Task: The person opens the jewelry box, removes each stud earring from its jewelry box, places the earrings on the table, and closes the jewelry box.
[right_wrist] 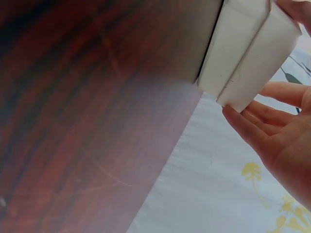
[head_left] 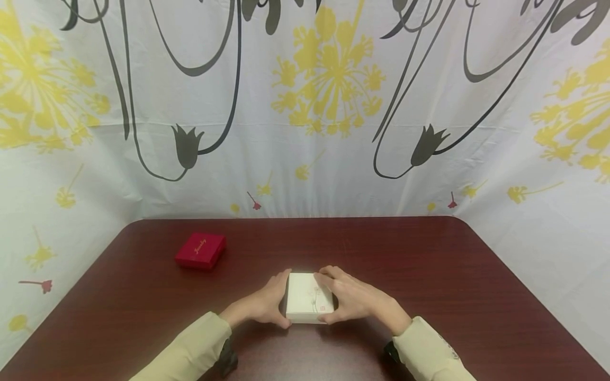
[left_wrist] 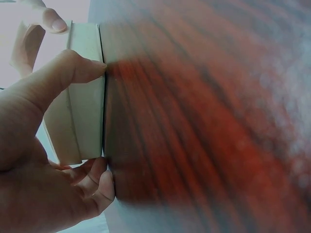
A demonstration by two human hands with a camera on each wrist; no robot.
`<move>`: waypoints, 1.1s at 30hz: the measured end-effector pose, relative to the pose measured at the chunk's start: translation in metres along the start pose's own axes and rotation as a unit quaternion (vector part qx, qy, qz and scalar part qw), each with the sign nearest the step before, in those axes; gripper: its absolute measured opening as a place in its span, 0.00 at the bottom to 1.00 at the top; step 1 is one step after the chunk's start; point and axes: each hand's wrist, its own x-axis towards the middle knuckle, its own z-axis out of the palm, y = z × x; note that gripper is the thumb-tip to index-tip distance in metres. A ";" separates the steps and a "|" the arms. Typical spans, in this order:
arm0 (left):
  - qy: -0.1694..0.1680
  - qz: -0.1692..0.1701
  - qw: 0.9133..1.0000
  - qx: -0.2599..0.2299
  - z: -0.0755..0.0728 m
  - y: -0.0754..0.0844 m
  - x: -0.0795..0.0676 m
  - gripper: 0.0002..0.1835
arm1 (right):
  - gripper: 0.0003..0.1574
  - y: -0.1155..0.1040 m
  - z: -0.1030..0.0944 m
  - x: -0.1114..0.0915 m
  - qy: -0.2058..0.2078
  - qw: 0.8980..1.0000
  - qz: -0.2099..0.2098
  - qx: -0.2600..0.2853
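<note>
A small white box (head_left: pixel 300 293) with a thin plant drawing on its lid sits on the table in the head view. My left hand (head_left: pixel 267 302) holds its left side, thumb at the near side and fingers toward the far side. On the right, my right hand (head_left: pixel 357 297) grips the box with its thumb at the near corner and fingers at the far edge. The left wrist view shows the left thumb low on the box (left_wrist: pixel 87 116), close to the tabletop. In the right wrist view, fingertips touch the lid's edge, and a seam runs along the box (right_wrist: pixel 243 53).
A red box (head_left: pixel 200 251) with gold lettering lies farther back on the left. The dark reddish-brown table (head_left: pixel 381 254) has rounded far corners. Behind it hangs a white curtain (head_left: pixel 305 169) with yellow and grey plant prints.
</note>
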 end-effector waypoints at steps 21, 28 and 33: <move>0.007 0.019 1.000 0.008 0.000 0.000 0.000 0.56 | 0.54 0.001 -0.003 -0.003 -0.019 0.999 0.024 0.020; 0.002 0.017 1.000 0.002 0.000 -0.001 0.001 0.56 | 0.54 0.001 -0.002 -0.003 -0.018 0.999 0.024 0.016; 0.004 0.019 1.000 0.005 0.000 0.000 0.000 0.56 | 0.54 0.002 -0.002 -0.003 -0.012 1.000 0.021 0.012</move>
